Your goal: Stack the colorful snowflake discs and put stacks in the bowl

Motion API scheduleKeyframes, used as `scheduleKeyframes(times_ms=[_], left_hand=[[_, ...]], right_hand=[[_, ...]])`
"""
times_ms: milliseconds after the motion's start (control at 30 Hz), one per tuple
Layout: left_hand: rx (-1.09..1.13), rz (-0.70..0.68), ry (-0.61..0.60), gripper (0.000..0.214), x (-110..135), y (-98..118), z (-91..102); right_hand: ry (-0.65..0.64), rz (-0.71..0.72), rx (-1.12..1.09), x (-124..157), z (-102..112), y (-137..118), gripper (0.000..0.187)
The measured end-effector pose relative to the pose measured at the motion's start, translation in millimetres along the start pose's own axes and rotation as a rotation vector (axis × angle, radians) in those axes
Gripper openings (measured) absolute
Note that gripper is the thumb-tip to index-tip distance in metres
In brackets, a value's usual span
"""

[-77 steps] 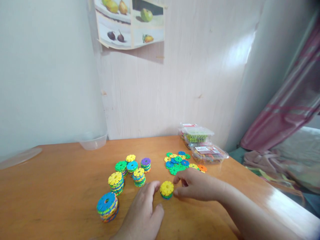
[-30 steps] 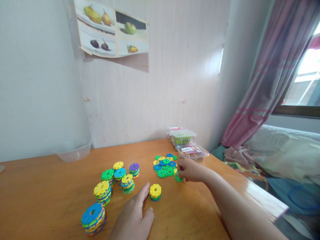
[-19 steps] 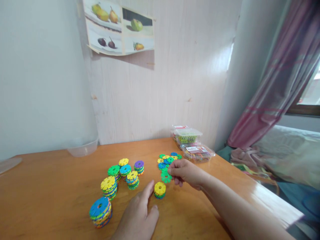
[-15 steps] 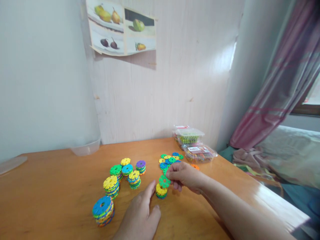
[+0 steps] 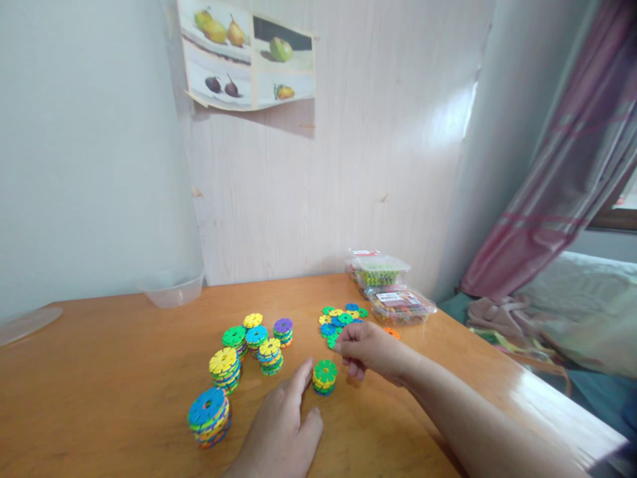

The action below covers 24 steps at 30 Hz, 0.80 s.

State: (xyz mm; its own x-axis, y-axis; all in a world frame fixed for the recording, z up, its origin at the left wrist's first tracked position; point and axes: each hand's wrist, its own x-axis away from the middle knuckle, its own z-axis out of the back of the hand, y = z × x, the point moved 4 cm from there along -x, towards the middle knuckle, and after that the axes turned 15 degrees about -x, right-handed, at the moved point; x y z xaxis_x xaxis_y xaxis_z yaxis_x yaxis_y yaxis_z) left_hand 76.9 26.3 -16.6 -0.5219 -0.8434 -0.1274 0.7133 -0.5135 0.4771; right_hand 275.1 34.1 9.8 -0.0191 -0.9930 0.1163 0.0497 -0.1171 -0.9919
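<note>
A short stack of notched plastic flower discs (image 5: 325, 376), green on top over yellow and blue, stands upright between my hands. My left hand (image 5: 283, 421) is open, thumb and index finger apart, its index tip just left of that stack. Above and right of the stack, my right hand (image 5: 365, 350) is closed in a pinch. Its fingertips overlap the edge of a loose green disc (image 5: 333, 341); whether they grip anything is hidden. Behind that lies a loose pile of discs (image 5: 343, 318), green, blue and yellow.
Several disc stacks stand to the left, including a blue-topped stack (image 5: 209, 417), a yellow-topped stack (image 5: 225, 369) and a purple-topped stack (image 5: 283, 332). Clear plastic boxes (image 5: 402, 307) sit at the back right. A clear tub (image 5: 174, 292) and a lid (image 5: 30, 325) are at the back left.
The green disc that was tilted below my right fingertips now lies flat on the yellow-topped stack. Both hands have hardly moved; the view has shifted slightly.
</note>
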Motion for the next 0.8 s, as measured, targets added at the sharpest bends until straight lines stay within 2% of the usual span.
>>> scheduleKeyframes(times_ms=[133,233,300,433,600,800], left_hand=[[-0.019,0.008,-0.006,0.065,1,-1,-0.1],[-0.024,-0.002,-0.005,0.065,1,-1,-0.5],[-0.026,-0.004,-0.008,0.066,1,-1,-0.8],[-0.018,-0.002,-0.011,0.066,0,0,-0.7],[-0.022,-0.002,-0.013,0.065,0,0,-0.5],[-0.007,-0.002,-0.003,0.065,1,0,-0.8]], right_hand=[[0.109,0.063,0.123,-1,20,-9,0.013],[0.279,0.164,0.398,-2,44,-16,0.01],[0.333,0.199,0.605,-3,57,-16,0.01],[0.307,0.133,0.875,-5,72,-9,0.014],[0.226,0.077,0.956,-5,73,-4,0.027],[0.232,0.064,1.035,-4,69,-10,0.01]])
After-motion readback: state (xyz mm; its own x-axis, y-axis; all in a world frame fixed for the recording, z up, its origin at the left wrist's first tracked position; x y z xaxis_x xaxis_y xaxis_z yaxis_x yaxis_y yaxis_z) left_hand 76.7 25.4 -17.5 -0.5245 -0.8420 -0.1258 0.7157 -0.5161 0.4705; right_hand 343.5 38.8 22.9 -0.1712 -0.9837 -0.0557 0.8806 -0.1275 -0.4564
